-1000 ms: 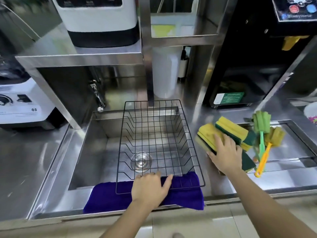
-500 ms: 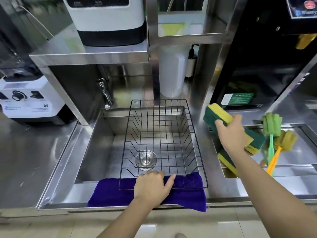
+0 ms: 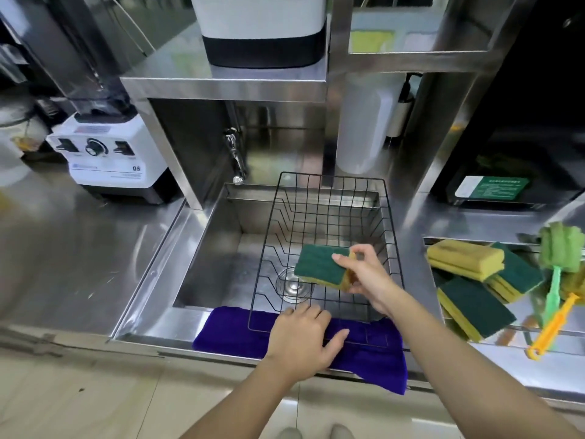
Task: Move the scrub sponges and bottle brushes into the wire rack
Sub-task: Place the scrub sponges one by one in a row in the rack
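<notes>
scrub sponge (image 3: 319,263) pinched in right hand (image 3: 367,280) over wire rack (image 3: 392,236), left hand (image 3: 300,339) flat, grip open

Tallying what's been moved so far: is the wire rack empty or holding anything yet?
Empty: only bare wires in the wire rack; the right hand holds a sponge above it.

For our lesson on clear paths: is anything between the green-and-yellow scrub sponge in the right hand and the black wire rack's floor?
Nothing visible. The green-and-yellow scrub sponge in the right hand hangs over the black wire rack, whose inside looks bare.
</notes>
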Motion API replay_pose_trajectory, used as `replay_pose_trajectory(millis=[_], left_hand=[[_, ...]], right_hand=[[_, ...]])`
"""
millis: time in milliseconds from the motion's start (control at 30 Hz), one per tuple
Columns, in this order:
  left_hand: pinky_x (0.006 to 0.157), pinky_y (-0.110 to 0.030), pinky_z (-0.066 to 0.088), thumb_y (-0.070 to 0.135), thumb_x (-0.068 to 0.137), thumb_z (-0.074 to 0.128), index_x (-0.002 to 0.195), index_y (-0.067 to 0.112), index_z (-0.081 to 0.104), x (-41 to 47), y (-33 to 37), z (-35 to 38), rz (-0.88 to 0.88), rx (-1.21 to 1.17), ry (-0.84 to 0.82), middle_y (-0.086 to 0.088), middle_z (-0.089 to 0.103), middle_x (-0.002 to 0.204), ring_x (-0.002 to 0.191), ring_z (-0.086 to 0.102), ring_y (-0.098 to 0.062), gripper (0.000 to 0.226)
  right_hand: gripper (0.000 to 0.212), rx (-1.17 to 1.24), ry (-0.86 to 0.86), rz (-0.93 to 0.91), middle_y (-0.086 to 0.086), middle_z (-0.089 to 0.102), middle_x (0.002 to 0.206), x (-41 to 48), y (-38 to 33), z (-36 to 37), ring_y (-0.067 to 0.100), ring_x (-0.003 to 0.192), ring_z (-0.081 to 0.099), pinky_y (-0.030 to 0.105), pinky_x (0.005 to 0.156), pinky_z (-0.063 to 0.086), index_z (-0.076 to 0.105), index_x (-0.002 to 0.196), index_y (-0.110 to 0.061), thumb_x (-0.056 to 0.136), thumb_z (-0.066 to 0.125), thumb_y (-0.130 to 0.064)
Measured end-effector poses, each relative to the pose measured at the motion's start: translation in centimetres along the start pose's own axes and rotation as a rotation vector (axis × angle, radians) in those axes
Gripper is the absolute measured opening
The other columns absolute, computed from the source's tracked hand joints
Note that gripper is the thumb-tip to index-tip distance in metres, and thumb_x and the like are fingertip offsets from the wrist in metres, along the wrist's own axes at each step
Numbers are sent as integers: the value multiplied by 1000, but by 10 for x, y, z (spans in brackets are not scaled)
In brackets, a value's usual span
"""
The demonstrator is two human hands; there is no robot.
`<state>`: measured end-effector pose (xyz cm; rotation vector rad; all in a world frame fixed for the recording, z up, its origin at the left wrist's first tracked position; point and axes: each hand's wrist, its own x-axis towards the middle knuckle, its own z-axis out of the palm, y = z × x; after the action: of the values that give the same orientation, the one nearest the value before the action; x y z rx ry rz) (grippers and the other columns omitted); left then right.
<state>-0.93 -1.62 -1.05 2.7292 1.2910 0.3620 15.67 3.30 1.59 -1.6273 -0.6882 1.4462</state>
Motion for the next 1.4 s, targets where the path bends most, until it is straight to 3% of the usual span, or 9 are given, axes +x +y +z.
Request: replay_pose_trajectory(millis=[233,500,667,833,933,1100,1200,1300,1400], left_hand=[[61,-30,47,51,88,40,77,15,65,-1,0,-1,28,-12,25,-1,62,71,67,57,-19,45],[64,-31,45,50,90,41,78,15,65,-1,0,1,41,-8,42,0,63,73,69,55,-18,44],[66,-33,44,49,90,41,80,15,66,1,2,1,52,7,9,0,64,74,71,56,-19,43],[65,-33,44,49,88,42,84,15,64,6,15,3,121,-7,-30,0,64,75,72,57,-20,42],[65,-33,45,52,88,39,89,15,63,12,32,5,152,-24,-84,-1,65,78,73,58,-21,44],[64,-34,48,57,88,32,87,16,62,27,55,11,172,-9,-176,-2,67,77,71,62,-23,51],[78,-38,46,63,85,14,105,15,59,37,72,13,170,-26,-232,-5,67,102,92,61,-24,69],[82,-37,42,65,85,7,114,17,52,45,83,17,186,32,-281,-5,61,116,103,56,-24,72],[82,-37,44,62,93,20,116,15,51,49,88,20,180,40,-335,-6,59,117,105,55,-23,61]], right_hand=[[11,-26,-177,126,11,59,101,5,30,24,19,77,60,21,41,47,48,102,-13,93,54,-10],[7,-360,-314,86,4,61,87,6,31,12,16,80,56,26,68,48,58,90,-16,92,53,-11],[16,-798,-210,-86,8,48,112,15,33,9,23,111,46,41,102,40,63,103,-27,87,62,-30],[33,-821,-241,-134,3,57,105,2,28,12,17,96,54,29,85,44,55,123,-14,91,57,-24],[41,-866,-100,-228,0,56,102,-9,20,3,18,94,56,31,84,46,48,131,-16,92,55,-27],[28,-762,198,-413,6,68,108,-30,0,-37,20,97,61,32,86,49,60,119,-12,94,50,-21],[22,-775,494,-437,12,68,107,-40,2,-77,29,99,61,36,85,47,64,108,-8,92,51,-16],[26,-832,754,-386,19,64,110,-49,14,-116,36,106,55,44,92,44,64,109,-4,87,57,-16],[57,-926,811,-140,18,48,135,-57,31,-147,34,127,42,44,103,33,47,132,-7,83,63,-33]])
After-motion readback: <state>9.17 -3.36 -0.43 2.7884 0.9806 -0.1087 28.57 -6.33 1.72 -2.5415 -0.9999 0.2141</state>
